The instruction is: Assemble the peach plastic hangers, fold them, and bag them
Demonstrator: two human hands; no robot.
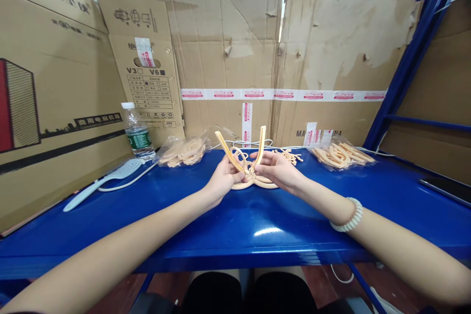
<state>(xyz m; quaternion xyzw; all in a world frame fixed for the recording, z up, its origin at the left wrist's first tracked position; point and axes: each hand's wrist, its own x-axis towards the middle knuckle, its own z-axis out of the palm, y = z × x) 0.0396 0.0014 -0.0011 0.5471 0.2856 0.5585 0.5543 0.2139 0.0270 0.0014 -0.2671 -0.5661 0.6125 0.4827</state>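
Both my hands are closed on a pale tan piece of looped strips (243,186) just above the blue table. My left hand (224,175) pinches one strip that leans up and to the left. With thumb and fingers, my right hand (277,169) grips another strip, which stands nearly upright. Between the hands the strips meet at a knotted middle, and rounded loops spread out below it. What the strips are made of I cannot tell. Behind my right hand lies a small heap of thin tan pieces (292,157).
Clear bags of tan strips lie at left (184,151) and right (340,155). A water bottle (137,132), a light blue hairbrush (106,179) and a white cable are at left. A phone (447,190) lies at the right edge. Cardboard sheets (228,59) wall the blue table (176,225).
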